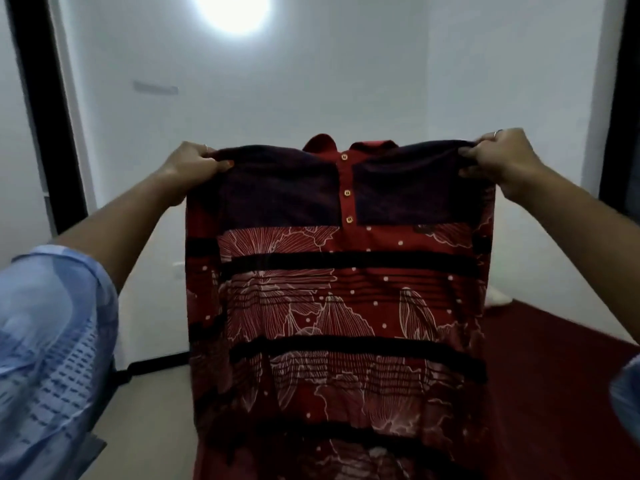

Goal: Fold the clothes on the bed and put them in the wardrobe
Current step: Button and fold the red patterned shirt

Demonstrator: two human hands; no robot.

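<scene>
Shirt (339,289) held up, L hand (194,168) & R hand (502,161) gripping shoulders, hides bed (554,375), wall (311,81) behind

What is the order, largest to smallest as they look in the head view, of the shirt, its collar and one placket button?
1. Shirt, held up by the left hand and right hand.
2. Collar, only partly showing.
3. Placket button, smallest.

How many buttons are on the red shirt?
3, in a line down the red shirt placket: top button by the collar, middle button, bottom button. None look hidden.
</scene>
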